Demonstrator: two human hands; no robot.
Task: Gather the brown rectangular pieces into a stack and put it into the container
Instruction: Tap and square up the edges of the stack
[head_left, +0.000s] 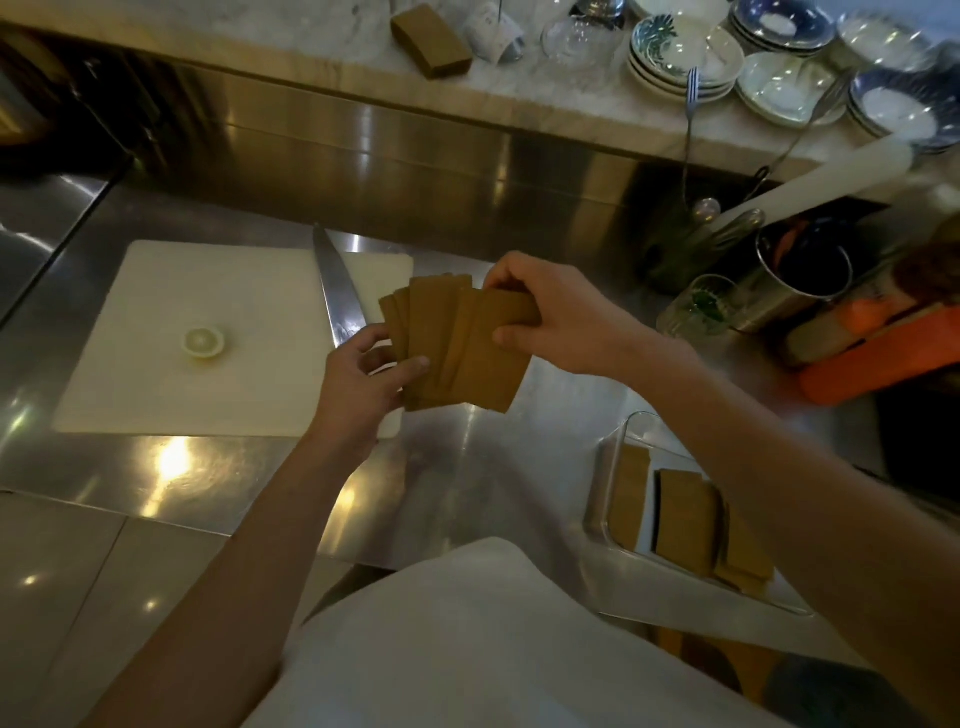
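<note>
Several brown rectangular pieces (457, 345) are fanned out in the air above the steel counter, held between both hands. My left hand (363, 382) grips their lower left corner with thumb on top. From the right, my right hand (550, 317) pinches the upper right edge of the fan. A clear rectangular container (605, 467) sits on the counter at lower right, partly behind my right forearm, with more brown pieces (685, 519) stacked inside. Another brown stack (430, 40) lies on the marble ledge at the back.
A white cutting board (208, 322) holds a lemon half (203, 343), and a long knife (337, 291) lies across its right part. Stacked bowls (680, 57), glasses, a steel cup (800, 280) and an orange item (883, 358) crowd the right side.
</note>
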